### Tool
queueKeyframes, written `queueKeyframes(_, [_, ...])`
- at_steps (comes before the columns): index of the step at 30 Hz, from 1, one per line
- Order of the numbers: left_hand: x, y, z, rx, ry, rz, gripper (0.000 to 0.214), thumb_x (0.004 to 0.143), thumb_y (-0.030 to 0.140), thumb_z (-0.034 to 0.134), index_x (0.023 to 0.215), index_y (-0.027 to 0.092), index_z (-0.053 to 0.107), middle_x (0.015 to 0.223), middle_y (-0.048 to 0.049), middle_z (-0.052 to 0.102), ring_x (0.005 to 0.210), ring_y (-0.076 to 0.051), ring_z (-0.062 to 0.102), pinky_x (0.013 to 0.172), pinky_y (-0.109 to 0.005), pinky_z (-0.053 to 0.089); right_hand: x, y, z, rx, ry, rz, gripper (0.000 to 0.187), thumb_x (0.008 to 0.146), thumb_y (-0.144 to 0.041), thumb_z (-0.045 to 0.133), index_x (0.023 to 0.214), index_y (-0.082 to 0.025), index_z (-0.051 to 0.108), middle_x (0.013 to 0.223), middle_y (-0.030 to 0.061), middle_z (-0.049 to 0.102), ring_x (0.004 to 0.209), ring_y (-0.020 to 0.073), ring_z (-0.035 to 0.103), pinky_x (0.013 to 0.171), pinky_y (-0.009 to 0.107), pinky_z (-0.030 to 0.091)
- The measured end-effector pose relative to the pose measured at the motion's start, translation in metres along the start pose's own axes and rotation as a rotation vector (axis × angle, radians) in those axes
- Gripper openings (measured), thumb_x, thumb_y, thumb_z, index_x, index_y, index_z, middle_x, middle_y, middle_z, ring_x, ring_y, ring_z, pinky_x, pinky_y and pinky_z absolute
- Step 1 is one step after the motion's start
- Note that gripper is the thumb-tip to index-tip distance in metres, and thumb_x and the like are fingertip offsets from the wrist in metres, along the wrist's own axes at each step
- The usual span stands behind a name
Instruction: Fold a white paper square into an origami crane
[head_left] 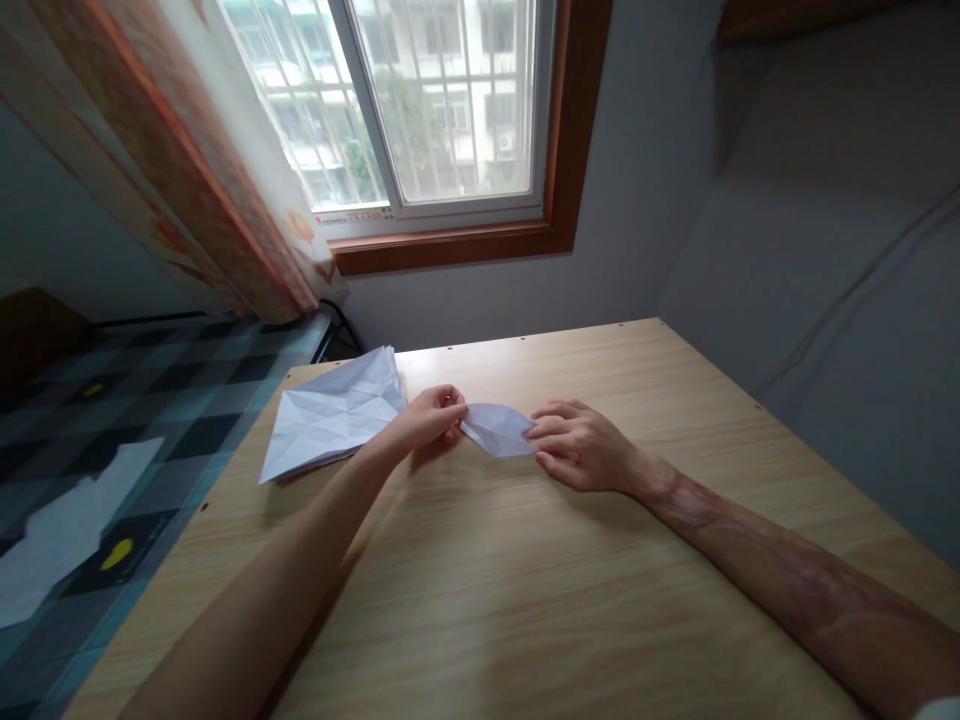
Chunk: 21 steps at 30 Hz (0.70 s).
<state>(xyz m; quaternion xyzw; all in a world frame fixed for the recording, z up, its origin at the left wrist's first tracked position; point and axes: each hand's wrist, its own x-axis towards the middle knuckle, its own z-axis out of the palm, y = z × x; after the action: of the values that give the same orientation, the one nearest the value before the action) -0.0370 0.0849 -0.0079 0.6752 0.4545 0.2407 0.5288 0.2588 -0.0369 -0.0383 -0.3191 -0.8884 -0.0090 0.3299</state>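
Observation:
A small folded sheet of white paper [496,430] is stretched between my two hands over the wooden table. My left hand [435,413] pinches its left corner, fingers curled. At the opposite corner, my right hand [581,445] has its fingertips on the paper, the thumb tucked below and partly hidden. Just left of my left hand lies a stack of creased white paper sheets [337,410], with fold lines crossing the top one.
The light wood table [465,600] has its far edge near the wall under a window [457,100]. On the left is a bed with a checked cover [225,375], bearing loose white paper [67,530]. A curtain [225,170] hangs beside the window.

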Motion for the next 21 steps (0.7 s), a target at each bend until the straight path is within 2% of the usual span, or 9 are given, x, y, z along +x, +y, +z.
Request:
queueKeyframes(3, [-0.001,0.002,-0.002,0.063,0.025,0.009,0.017,0.073,0.028,0.073,0.08,0.019,0.06,0.066,0.0017,0.065,0.048,-0.01,0.058,0.047,-0.021,0.043,-0.002,0.0,-0.001,-0.018,0.0,-0.001,0.023,0.099,-0.026,0.07,0.12,-0.026,0.078,0.113,0.0064,0.085,0.12,0.0295,0.075,0.112,0.053,0.053])
queueKeyframes(5, [-0.002,0.003,0.0,0.115,0.055,0.025,0.015,0.074,0.028,0.071,0.08,0.019,0.062,0.068,0.0011,0.066,0.051,-0.012,0.06,0.049,-0.022,0.045,-0.002,-0.001,0.0,-0.04,0.027,-0.004,0.022,0.099,-0.028,0.071,0.12,-0.025,0.078,0.11,0.0076,0.085,0.115,0.0285,0.076,0.11,0.051,0.054])
queueKeyframes(8, [-0.005,0.006,0.001,0.205,0.091,0.072,0.012,0.076,0.029,0.068,0.081,0.019,0.065,0.069,0.0001,0.068,0.058,-0.014,0.063,0.054,-0.023,0.046,-0.001,0.001,0.001,-0.068,0.037,-0.017,0.01,0.102,-0.025,0.071,0.107,-0.026,0.08,0.103,0.0055,0.085,0.106,0.0266,0.075,0.106,0.048,0.056])
queueKeyframes(12, [-0.006,0.009,0.002,0.227,0.104,0.105,0.016,0.082,0.034,0.068,0.085,0.018,0.068,0.071,-0.0006,0.068,0.059,-0.014,0.062,0.055,-0.023,0.044,0.002,0.001,0.003,-0.054,0.022,0.001,0.014,0.103,-0.024,0.071,0.091,-0.025,0.077,0.104,0.0044,0.084,0.102,0.0266,0.073,0.096,0.046,0.057])
queueKeyframes(14, [-0.006,0.009,0.003,0.211,0.081,0.108,0.024,0.085,0.042,0.073,0.086,0.018,0.068,0.072,-0.0009,0.068,0.059,-0.013,0.061,0.054,-0.024,0.043,0.004,-0.001,0.002,-0.022,0.019,0.021,0.018,0.103,-0.024,0.071,0.086,-0.024,0.074,0.101,0.0045,0.083,0.099,0.0265,0.072,0.095,0.046,0.057])
queueKeyframes(17, [-0.006,0.01,0.005,0.231,0.03,0.15,0.04,0.081,0.055,0.084,0.084,0.017,0.069,0.079,-0.0032,0.072,0.067,-0.015,0.064,0.059,-0.025,0.046,0.006,-0.003,0.002,0.048,0.023,0.075,0.023,0.104,-0.026,0.072,0.081,-0.024,0.071,0.094,0.0047,0.081,0.096,0.0256,0.071,0.093,0.045,0.056])
queueKeyframes(19, [-0.008,0.012,0.006,0.225,-0.047,0.179,0.046,0.078,0.059,0.088,0.09,0.016,0.073,0.089,-0.006,0.076,0.077,-0.018,0.069,0.066,-0.026,0.05,0.007,-0.004,0.002,0.084,0.033,0.115,0.023,0.104,-0.026,0.073,0.081,-0.024,0.07,0.092,0.005,0.08,0.093,0.0251,0.07,0.091,0.044,0.056])
queueKeyframes(21, [-0.011,0.015,0.007,0.198,-0.178,0.206,0.051,0.079,0.059,0.088,0.102,0.015,0.077,0.099,-0.0083,0.079,0.084,-0.019,0.07,0.071,-0.028,0.053,0.008,-0.005,0.003,0.104,0.042,0.142,0.021,0.102,-0.026,0.074,0.082,-0.023,0.069,0.091,0.0052,0.079,0.093,0.0253,0.069,0.09,0.044,0.055])
